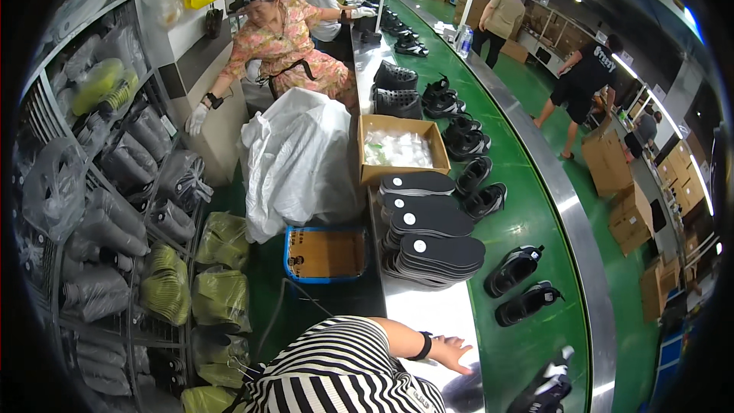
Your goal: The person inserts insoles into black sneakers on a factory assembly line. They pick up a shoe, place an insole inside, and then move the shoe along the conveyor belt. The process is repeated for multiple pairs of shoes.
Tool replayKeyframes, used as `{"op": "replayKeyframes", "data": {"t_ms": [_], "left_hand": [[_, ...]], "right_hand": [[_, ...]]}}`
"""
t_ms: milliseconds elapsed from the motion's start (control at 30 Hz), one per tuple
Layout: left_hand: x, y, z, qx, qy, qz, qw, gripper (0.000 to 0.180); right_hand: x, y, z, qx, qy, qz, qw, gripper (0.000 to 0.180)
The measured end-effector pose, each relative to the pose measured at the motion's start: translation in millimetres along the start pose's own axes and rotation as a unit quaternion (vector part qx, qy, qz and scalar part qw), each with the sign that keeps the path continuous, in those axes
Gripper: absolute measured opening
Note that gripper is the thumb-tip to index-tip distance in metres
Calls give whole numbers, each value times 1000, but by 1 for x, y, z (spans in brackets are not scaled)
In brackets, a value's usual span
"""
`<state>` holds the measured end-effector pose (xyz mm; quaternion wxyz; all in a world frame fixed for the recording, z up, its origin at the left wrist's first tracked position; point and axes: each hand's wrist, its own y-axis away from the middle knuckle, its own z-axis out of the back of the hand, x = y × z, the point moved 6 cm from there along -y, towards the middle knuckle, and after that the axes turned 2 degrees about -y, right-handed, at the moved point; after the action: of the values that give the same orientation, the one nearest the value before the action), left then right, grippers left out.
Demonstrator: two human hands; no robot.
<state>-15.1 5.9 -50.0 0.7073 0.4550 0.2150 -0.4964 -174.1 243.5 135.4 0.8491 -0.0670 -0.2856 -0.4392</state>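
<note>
The person's right hand (451, 353) lies flat at about five o'clock in the view, fingers spread wide and holding nothing, palm down on the steel bench (428, 313) beside the green conveyor belt (527, 222); a black wristband (421, 346) circles the wrist, and a striped sleeve (336, 375) covers the shoulder at six o'clock. The left hand is out of sight, so its fingers cannot be told. Just past the fingertips, toward five o'clock, a dark shoe (547, 390) sits on the belt, near the hand but apart from it. At about twelve o'clock from the hand, stacks of black insoles (428, 237) with white round spots lie on the bench, well apart from the hand. Beyond them stands an open cardboard box (403, 149) with clear bags inside. On the belt at three o'clock from the stacks rests a pair of black shoes (524, 287), with more pairs farther up. At nine o'clock from the stacks a blue-rimmed tray (325, 255) sits low, and behind it a big white sack (298, 160). At the far left a wire rack (107, 206) holds bagged shoes. At eleven o'clock a co-worker in a floral top (283, 42) reaches down with a gloved hand (196, 118)
</note>
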Motion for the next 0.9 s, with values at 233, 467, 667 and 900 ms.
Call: {"op": "replayKeyframes", "data": {"t_ms": [233, 467, 667, 900], "left_hand": [[3, 31, -20, -68, 83, 106, 988, 115], [51, 8, -17, -323, -37, 50, 944, 65], [26, 25, -32, -65, 160, 68, 983, 95], [24, 36, -10, -9, 155, 28, 988, 88]], "right_hand": [[108, 72, -166, 242, -11, 26, 970, 42], [160, 80, -256, 289, -29, 8, 957, 42], [160, 86, -237, 233, 11, -52, 971, 42], [130, 102, -201, 118, 58, -157, 979, 43]]}}
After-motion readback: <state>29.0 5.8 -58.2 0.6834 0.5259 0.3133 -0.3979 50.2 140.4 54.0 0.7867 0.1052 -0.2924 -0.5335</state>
